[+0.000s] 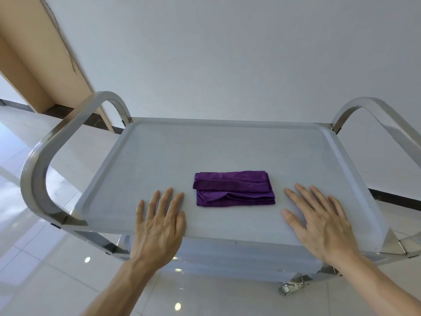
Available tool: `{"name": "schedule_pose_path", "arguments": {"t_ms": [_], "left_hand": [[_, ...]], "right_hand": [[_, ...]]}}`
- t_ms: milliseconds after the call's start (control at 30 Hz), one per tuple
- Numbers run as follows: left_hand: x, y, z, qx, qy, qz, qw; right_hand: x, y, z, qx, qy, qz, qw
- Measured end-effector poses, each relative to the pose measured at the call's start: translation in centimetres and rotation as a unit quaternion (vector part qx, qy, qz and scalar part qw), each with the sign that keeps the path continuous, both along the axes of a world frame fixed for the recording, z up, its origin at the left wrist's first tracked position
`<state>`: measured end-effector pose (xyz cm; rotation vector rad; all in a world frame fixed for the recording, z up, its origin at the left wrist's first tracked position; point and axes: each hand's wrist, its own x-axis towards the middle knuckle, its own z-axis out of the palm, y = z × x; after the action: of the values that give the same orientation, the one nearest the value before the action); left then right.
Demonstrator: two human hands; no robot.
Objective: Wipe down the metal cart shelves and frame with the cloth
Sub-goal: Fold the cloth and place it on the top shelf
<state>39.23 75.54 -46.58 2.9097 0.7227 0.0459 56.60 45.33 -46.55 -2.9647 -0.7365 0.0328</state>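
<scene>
While both hands lie flat with fingers straight and spread, holding nothing, the folded purple cloth (234, 188) rests between them on the top shelf (159, 156) of the metal cart. Left hand (159, 226) and right hand (319, 222) press the shelf's near edge, neither touching the cloth. Curved frame handles (43, 156) flank the shelf; lower shelves appear largely hidden beneath.
</scene>
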Motion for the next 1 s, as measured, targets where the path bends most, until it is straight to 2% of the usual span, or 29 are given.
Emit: {"name": "schedule_pose_path", "arguments": {"t_ms": [367, 1000], "left_hand": [[11.5, -2.1, -0.2, -0.005, -0.033, -0.039, 0.999], [26.5, -3.5, -0.8, 0.002, -0.014, -0.092, 0.996]], "right_hand": [[9.3, -3.2, -0.1, -0.008, -0.011, -0.032, 0.999], [21.6, -6.1, 0.0, -0.030, 0.006, -0.084, 0.996]]}}
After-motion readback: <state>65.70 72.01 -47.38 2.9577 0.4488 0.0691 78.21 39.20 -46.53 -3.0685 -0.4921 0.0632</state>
